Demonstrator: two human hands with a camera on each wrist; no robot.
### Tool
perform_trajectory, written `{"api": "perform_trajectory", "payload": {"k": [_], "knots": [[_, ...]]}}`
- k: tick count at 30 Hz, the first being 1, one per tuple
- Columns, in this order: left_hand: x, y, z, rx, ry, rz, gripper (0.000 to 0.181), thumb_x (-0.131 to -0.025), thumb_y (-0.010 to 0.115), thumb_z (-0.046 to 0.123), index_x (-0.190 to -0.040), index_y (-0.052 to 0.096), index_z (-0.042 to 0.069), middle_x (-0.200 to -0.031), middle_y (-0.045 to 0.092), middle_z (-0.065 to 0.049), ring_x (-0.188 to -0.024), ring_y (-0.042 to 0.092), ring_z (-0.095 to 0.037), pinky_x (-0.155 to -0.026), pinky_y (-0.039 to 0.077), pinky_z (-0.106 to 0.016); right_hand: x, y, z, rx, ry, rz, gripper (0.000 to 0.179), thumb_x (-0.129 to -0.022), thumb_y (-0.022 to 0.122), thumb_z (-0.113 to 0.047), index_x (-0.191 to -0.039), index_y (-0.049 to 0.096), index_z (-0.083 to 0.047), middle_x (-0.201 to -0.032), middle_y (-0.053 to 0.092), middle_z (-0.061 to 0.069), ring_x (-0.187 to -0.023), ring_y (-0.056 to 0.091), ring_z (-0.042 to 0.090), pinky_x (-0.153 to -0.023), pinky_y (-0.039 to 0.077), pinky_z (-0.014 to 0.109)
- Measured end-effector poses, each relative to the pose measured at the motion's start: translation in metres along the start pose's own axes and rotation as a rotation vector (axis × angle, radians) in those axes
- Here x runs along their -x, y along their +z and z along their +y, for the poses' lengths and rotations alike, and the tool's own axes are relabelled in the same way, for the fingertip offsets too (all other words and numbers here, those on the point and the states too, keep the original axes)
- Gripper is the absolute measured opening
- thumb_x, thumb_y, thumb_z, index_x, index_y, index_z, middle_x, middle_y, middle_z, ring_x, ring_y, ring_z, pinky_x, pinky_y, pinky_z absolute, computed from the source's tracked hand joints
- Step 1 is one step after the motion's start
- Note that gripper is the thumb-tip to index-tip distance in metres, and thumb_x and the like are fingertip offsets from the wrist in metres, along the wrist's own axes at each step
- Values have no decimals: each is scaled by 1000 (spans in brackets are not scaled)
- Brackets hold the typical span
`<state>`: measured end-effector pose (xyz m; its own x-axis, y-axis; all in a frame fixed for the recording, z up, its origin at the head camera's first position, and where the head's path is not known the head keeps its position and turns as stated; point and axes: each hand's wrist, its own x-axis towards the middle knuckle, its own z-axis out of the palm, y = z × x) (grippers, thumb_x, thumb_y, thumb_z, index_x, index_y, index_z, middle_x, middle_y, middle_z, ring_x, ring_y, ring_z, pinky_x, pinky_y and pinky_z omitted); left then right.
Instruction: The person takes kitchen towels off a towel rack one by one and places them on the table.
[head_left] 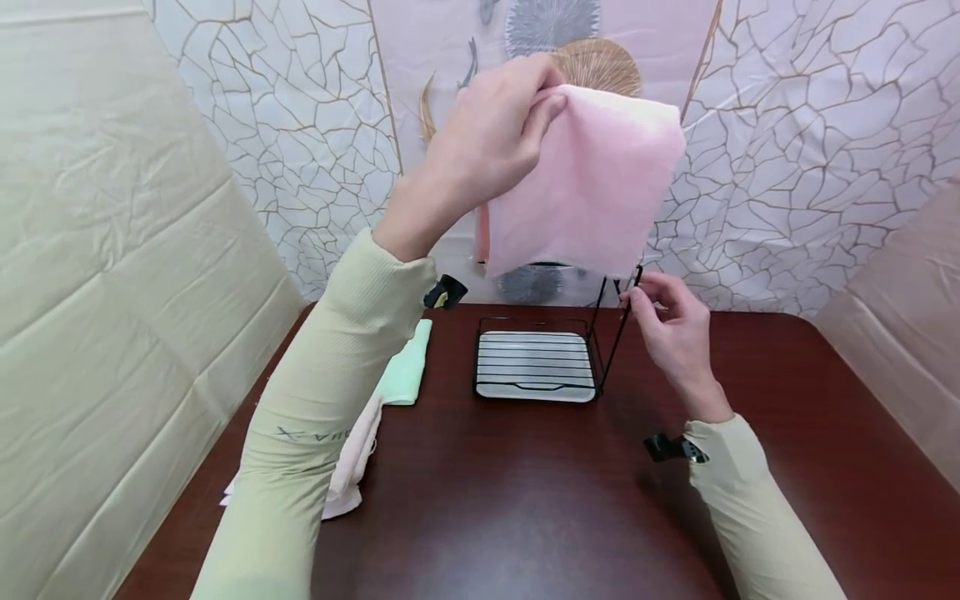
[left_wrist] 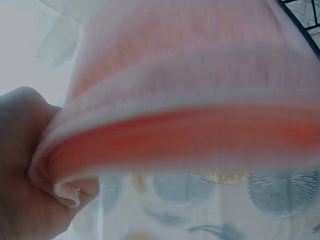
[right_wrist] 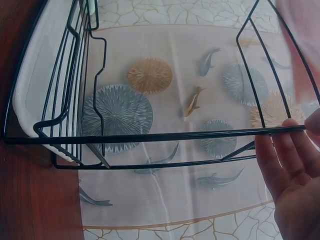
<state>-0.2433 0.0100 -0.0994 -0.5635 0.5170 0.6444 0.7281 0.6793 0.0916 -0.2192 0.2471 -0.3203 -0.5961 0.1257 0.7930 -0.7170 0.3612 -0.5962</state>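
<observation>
High above the table, my left hand (head_left: 491,129) pinches a pink cloth (head_left: 600,183) by its upper left corner. The cloth hangs down in front of the upper part of a black wire rack (right_wrist: 175,136) and hides most of it. In the left wrist view the cloth (left_wrist: 165,75) is blurred, with a fold showing orange-pink inside. My right hand (head_left: 675,325) holds the rack's right upright, fingers curled round the wire. At the rack's base, a white tray (head_left: 536,367) lies under the parallel wires.
To the left on the brown table (head_left: 487,500) lie a mint-green folded cloth (head_left: 407,367) and a pale pink cloth (head_left: 348,475), partly hidden by my left sleeve. Behind the table hangs a patterned sheet (head_left: 315,150). A beige cover (head_left: 97,275) stands along the left side.
</observation>
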Motion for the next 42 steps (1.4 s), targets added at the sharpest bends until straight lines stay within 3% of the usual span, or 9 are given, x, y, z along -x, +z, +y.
{"api": "perform_trajectory", "payload": {"k": [6, 12, 16, 24, 27, 30, 34, 38, 42], "knots": [[17, -13, 8, 29, 61, -12, 24, -104, 45, 22, -110, 63, 7, -102, 63, -3, -91, 52, -14, -86, 41, -27, 2, -2, 2, -7, 4, 16, 19, -88, 60, 11, -106, 62, 16, -81, 63, -9, -68, 57, 0, -57, 44, 10], [37, -19, 11, 49, 134, 1, 22, -103, 49, 20, -107, 64, 4, -98, 64, -5, -85, 53, -16, -80, 43, -29, 3, -3, 0, 38, 4, 17, 18, -88, 59, 11, -106, 62, 15, -81, 61, -10, -69, 56, -1, -57, 43, 9], [51, -23, 13, 38, 144, -22, 22, -103, 49, 21, -107, 63, 5, -98, 64, -5, -85, 54, -17, -80, 43, -29, 4, -5, 1, 53, -3, 7, 19, -89, 60, 10, -107, 62, 14, -81, 59, -13, -68, 54, 0, -59, 44, 10], [84, -25, 13, 23, 209, -58, 21, -103, 49, 21, -105, 64, 7, -94, 64, -2, -81, 54, -16, -77, 46, -29, 5, -9, 31, 58, -16, 38, 19, -89, 64, 5, -107, 67, 7, -78, 58, -13, -66, 51, 1, -54, 40, 11], [97, -22, 12, 35, 223, -48, 19, -102, 50, 21, -103, 64, 7, -91, 64, -1, -78, 54, -15, -73, 45, -28, 6, -9, 30, 60, 7, 39, 19, -89, 64, 6, -108, 66, 8, -81, 60, -15, -69, 54, 0, -54, 40, 10], [110, -18, 9, 56, 233, -35, 16, -101, 53, 20, -99, 63, 7, -85, 62, -1, -73, 52, -15, -68, 45, -29, 6, -8, 23, 63, 21, 28, 20, -89, 62, 9, -108, 64, 11, -83, 64, -6, -72, 56, -1, -56, 42, 9], [131, -8, 2, 53, 265, -38, 12, -100, 54, 17, -98, 60, 7, -80, 61, 0, -68, 53, -14, -63, 48, -31, 4, -5, 7, 60, 8, 2, 18, -90, 58, 10, -107, 61, 14, -85, 64, 19, -73, 58, 0, -58, 42, 9], [156, 2, 4, 44, 265, -118, 9, -101, 52, 18, -101, 55, 9, -79, 59, 4, -64, 53, -11, -58, 49, -30, 2, -2, -1, 59, 8, -18, 16, -91, 57, 10, -106, 61, 14, -86, 63, 30, -71, 58, 2, -57, 42, 10], [176, 8, 14, 40, 284, -208, 9, -103, 50, 20, -102, 53, 12, -77, 56, 8, -61, 48, -7, -53, 47, -26, 1, -1, -2, 66, 3, -16, 15, -91, 57, 9, -105, 61, 14, -85, 64, 28, -70, 56, 2, -58, 43, 10]]}}
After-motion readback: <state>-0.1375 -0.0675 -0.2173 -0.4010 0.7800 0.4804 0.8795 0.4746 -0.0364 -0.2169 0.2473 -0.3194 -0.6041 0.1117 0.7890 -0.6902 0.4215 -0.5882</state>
